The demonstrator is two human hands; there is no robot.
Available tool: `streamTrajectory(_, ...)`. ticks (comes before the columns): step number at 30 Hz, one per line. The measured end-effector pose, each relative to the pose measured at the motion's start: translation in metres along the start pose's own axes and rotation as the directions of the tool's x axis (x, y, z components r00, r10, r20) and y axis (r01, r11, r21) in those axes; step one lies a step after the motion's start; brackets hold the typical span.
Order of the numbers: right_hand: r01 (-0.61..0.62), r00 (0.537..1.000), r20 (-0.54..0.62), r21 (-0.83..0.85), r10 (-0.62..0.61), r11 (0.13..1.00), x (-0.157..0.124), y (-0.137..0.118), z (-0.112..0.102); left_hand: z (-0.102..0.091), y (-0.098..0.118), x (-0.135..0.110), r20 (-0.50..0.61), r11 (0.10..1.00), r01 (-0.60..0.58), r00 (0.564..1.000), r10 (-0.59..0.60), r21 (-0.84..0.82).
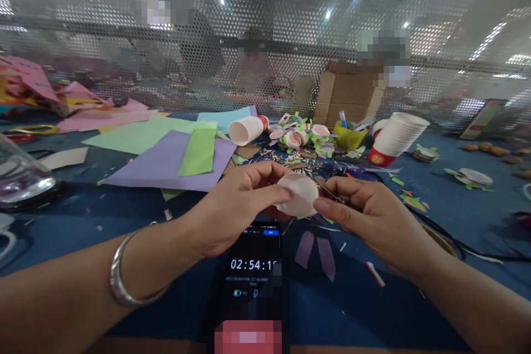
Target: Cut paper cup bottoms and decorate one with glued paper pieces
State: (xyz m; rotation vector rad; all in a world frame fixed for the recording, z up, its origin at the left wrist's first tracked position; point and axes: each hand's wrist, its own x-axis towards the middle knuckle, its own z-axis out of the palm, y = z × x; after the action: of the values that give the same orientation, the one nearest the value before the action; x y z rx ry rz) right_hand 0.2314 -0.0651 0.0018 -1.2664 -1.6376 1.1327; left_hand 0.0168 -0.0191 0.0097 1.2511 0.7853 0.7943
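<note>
My left hand (244,196) is closed on the edge of a round white paper cup bottom (302,196), thumb across its face and fingers behind. My right hand (359,207) is closed at the disc's right edge, its thumb tip touching or very near it. Between the right thumb and fingers shows a thin metal tool (331,192), whose kind I cannot make out. Two purple paper strips (305,250) with one rounded or pointed end lie below the hands. A phone (253,276) showing a timer lies beneath my left wrist.
Purple paper (153,163) and a green strip (198,149) lie left. Behind my hands are paper scraps, a pile of small paper-disc crafts (301,135), a tipped paper cup (246,130), a yellow container (349,137) and stacked paper cups (398,135). A perforated metal panel (286,50) stands behind.
</note>
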Motion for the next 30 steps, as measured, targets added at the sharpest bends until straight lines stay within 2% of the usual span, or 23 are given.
streamTrajectory(3, 0.032, 0.996, -0.077, -0.056, -0.037, 0.998, 0.001, -0.003, 0.0, 0.003, 0.002, -0.002, -0.003, 0.999, 0.042, 0.999, -0.042, 0.031)
streamTrajectory(6, 0.054, 0.993, -0.098, -0.06, -0.059, 0.997, 0.001, -0.005, 0.002, 0.003, 0.003, -0.005, 0.038, 0.989, 0.024, 0.999, -0.03, 0.147)
streamTrajectory(10, 0.053, 0.995, -0.08, -0.039, -0.056, 0.998, 0.002, -0.005, 0.006, 0.002, 0.004, -0.008, 0.123, 0.955, -0.025, 0.992, -0.012, 0.296)
streamTrajectory(16, 0.05, 0.998, -0.024, -0.056, -0.052, 0.997, 0.001, -0.002, 0.007, -0.002, 0.003, -0.011, 0.137, 0.911, -0.047, 0.991, -0.01, 0.41)
streamTrajectory(19, 0.038, 0.999, 0.033, -0.013, -0.038, 0.999, 0.001, -0.002, 0.007, -0.004, 0.004, -0.011, 0.155, 0.882, -0.028, 0.987, -0.051, 0.471)
streamTrajectory(22, 0.03, 0.996, 0.079, 0.041, -0.033, 0.999, 0.001, -0.002, 0.006, -0.007, 0.006, -0.009, 0.223, 0.917, 0.015, 0.968, -0.113, 0.399)
streamTrajectory(26, 0.022, 0.992, 0.123, 0.083, -0.032, 0.996, -0.001, -0.001, 0.004, -0.008, 0.007, -0.005, 0.316, 0.97, 0.051, 0.94, -0.127, 0.238)
streamTrajectory(30, 0.036, 0.994, 0.096, 0.077, -0.043, 0.996, -0.002, -0.001, 0.005, -0.008, 0.006, -0.002, 0.329, 0.966, 0.037, 0.936, -0.123, 0.256)
